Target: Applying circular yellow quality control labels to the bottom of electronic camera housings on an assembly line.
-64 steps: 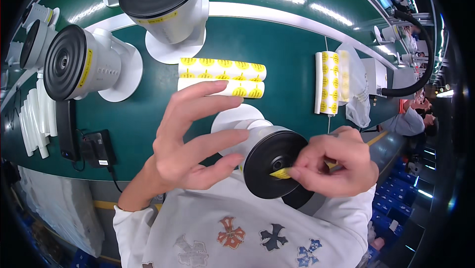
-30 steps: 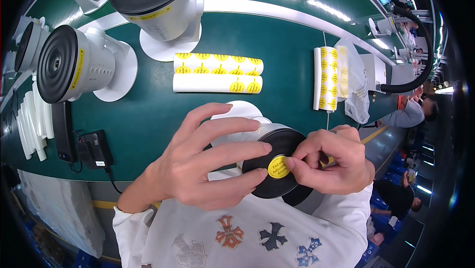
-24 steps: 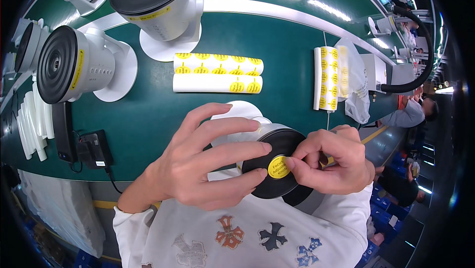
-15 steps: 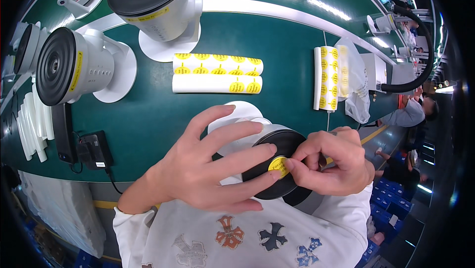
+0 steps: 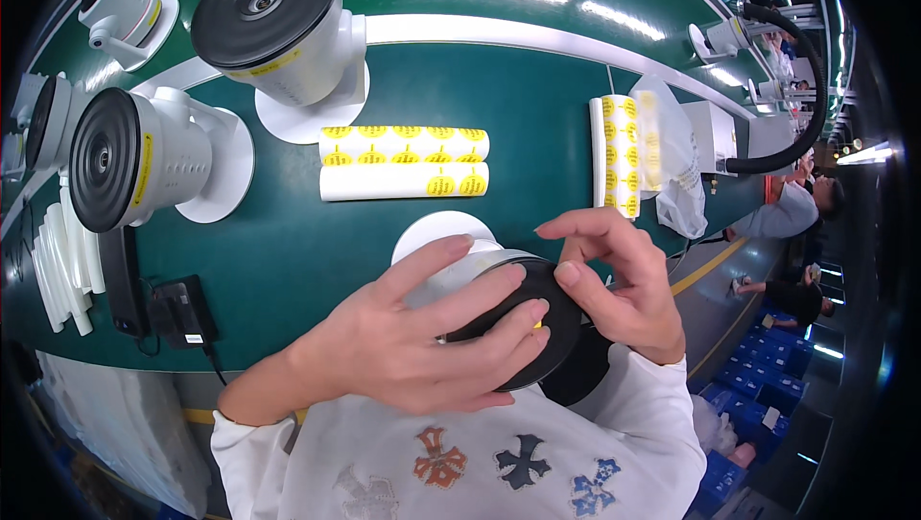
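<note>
A white camera-like device with a round black front and a white round base stands tilted toward me at the near edge of the bench. Over that front spreads my left hand, fingers stretched out, its fingertips resting near the middle. Beneath them a sliver of a round yellow sticker peeks out; the rest is hidden. At the right rim of the black front is my right hand, thumb and fingers apart, nothing visible between them.
Two rolls of yellow round stickers lie mid-bench; another sticker roll is beside a clear plastic bag. Similar devices stand back left. White tubes and a black power adapter lie left. A co-worker sits far right.
My right hand has let go of the yellow sticker and opened, moving up to the rim. My left fingers have shifted over the sticker, covering most of it. The whole view has shifted slightly.
</note>
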The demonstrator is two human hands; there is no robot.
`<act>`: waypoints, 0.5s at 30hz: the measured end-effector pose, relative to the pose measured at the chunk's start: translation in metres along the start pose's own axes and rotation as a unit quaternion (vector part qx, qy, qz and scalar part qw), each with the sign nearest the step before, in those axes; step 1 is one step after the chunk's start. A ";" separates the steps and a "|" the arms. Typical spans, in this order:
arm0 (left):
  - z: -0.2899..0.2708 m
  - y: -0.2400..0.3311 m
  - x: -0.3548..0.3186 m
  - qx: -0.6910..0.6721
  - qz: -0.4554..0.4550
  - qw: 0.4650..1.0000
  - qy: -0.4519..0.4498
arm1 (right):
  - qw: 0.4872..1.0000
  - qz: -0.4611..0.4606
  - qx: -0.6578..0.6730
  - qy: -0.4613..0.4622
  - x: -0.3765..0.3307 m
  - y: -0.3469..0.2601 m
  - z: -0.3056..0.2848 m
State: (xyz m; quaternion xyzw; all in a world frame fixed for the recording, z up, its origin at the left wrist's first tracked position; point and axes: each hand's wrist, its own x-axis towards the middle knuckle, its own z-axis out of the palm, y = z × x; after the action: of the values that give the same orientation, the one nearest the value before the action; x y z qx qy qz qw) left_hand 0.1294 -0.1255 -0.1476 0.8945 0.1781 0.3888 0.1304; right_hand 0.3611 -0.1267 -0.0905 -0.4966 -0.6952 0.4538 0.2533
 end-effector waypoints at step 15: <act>0.019 -0.012 -0.006 -0.029 0.036 0.987 0.156 | 0.947 -0.210 0.169 -0.177 0.033 0.071 0.000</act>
State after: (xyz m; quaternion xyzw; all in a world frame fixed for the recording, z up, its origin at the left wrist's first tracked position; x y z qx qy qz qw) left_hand 0.1375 -0.1187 -0.1688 0.8244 0.1520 0.5333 0.1128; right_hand 0.3815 -0.0898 -0.1558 -0.2010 -0.7302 0.5819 0.2963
